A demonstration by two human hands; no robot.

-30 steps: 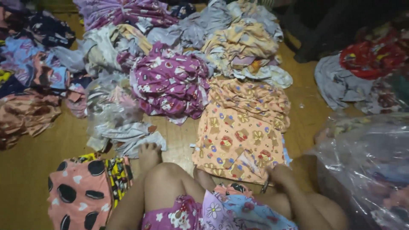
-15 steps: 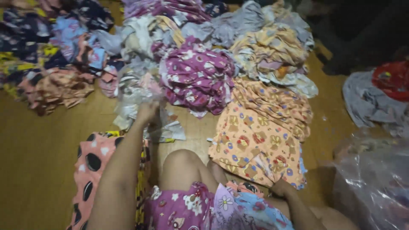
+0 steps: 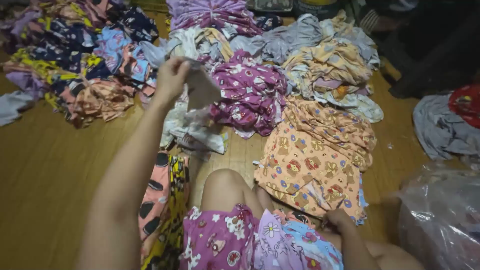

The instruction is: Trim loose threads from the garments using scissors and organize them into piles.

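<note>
Garment piles on floor ahead of knee; plastic bag right

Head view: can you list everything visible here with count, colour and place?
pale grey garment: one, lifted at centre left
magenta patterned pile: one, centre
orange printed pile: one, right of centre
mixed clothing heap: one, many colours, upper left
grey and yellow heap: one, upper right
clear plastic bag: one, lower right
pink black-spotted garment: one, lower left
wooden floor: brown, underneath
left hand: grips the pale grey garment
right hand: on the orange pile's near edge
</note>
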